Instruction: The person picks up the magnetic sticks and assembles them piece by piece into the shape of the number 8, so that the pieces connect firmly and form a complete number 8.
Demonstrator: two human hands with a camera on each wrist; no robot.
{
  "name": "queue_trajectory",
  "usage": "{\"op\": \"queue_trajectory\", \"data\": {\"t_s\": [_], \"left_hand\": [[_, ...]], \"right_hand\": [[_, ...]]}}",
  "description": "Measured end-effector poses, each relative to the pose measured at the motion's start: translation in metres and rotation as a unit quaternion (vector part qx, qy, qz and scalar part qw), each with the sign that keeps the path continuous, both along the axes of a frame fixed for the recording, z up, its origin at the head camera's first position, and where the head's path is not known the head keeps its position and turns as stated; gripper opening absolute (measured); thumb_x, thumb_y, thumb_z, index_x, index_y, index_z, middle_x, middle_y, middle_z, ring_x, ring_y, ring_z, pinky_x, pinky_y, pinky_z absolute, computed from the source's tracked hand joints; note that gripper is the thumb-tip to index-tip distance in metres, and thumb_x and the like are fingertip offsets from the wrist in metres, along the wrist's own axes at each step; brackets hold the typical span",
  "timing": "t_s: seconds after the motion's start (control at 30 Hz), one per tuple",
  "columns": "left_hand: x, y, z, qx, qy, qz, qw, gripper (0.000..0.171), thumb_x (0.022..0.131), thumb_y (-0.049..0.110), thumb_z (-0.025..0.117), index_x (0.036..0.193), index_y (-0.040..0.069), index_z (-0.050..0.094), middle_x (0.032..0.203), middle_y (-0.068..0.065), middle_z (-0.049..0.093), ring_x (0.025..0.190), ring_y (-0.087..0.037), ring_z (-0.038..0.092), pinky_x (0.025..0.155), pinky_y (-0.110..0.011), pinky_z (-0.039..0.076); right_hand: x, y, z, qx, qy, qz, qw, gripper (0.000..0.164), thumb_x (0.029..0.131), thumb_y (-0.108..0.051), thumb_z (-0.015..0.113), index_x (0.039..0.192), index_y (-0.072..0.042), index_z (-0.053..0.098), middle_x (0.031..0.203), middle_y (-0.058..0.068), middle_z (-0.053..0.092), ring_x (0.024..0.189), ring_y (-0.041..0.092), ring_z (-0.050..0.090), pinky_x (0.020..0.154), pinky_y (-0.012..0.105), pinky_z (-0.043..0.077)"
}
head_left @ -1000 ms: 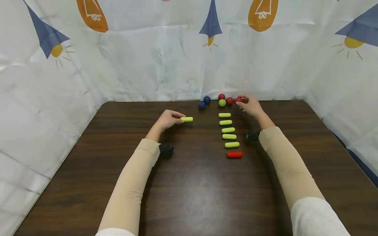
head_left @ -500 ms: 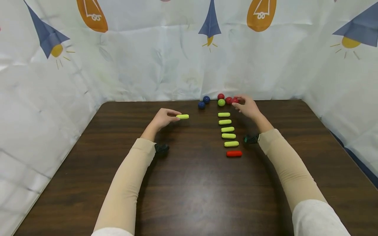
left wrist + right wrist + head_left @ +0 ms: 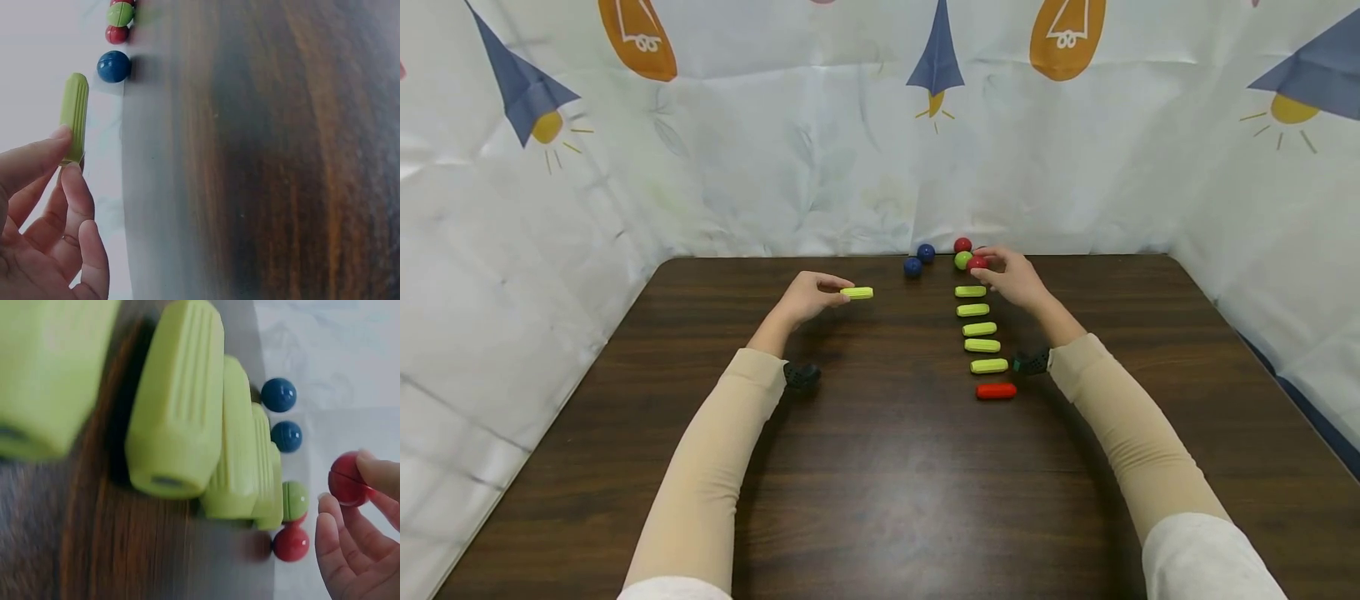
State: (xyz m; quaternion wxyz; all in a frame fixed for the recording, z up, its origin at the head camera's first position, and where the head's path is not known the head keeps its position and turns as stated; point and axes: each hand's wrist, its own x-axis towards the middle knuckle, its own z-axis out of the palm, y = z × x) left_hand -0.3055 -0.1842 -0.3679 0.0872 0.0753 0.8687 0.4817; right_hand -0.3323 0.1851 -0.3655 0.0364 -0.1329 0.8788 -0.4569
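Observation:
My left hand (image 3: 808,298) pinches one end of a yellow-green ribbed stick (image 3: 861,293) between thumb and fingertips, raised over the table's far left-middle. Its free end points right. At the back, my right hand (image 3: 1018,279) pinches a glossy red ball (image 3: 347,480) between thumb and fingers. In the head view this ball overlaps the balls behind it, beside a green ball (image 3: 962,261). Another red ball (image 3: 291,543) rests on the table, mostly hidden by the right hand in the head view. A third red ball (image 3: 962,245) sits behind the green one.
Two dark blue balls (image 3: 913,267) lie left of the green ball near the back edge. Several yellow-green sticks (image 3: 980,329) form a column toward the front, ending with a red stick (image 3: 996,392). A white printed curtain (image 3: 775,167) borders the dark wooden table (image 3: 880,483).
My right hand has carried the red ball left, from the row's right end to beside the green ball. My left hand has drifted left and slightly back, still holding the yellow-green stick.

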Motion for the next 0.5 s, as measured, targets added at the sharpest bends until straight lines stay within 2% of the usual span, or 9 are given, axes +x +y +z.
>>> {"op": "queue_trajectory", "data": {"t_s": [0.2, 0.5], "left_hand": [[-0.002, -0.001, -0.001, -0.017, 0.009, -0.001, 0.9998, 0.033, 0.099, 0.009, 0.070, 0.130, -0.001, 0.069, 0.132, -0.022, 0.062, 0.108, -0.036, 0.066, 0.093, -0.046, 0.053], [-0.002, 0.001, 0.001, -0.013, 0.011, 0.000, 0.9999, 0.032, 0.099, 0.009, 0.070, 0.130, 0.000, 0.069, 0.132, -0.021, 0.062, 0.109, -0.037, 0.065, 0.093, -0.047, 0.053]], "right_hand": [[0.002, -0.011, 0.006, 0.010, -0.003, 0.020, 1.000, 0.048, 0.104, -0.019, 0.064, 0.145, 0.002, 0.051, 0.144, 0.026, 0.051, 0.111, 0.042, 0.059, 0.093, 0.054, 0.050], [0.006, -0.030, 0.008, 0.010, -0.014, 0.049, 0.999, 0.042, 0.100, -0.017, 0.070, 0.136, 0.001, 0.058, 0.134, 0.024, 0.060, 0.118, 0.036, 0.058, 0.096, 0.049, 0.050]]}}
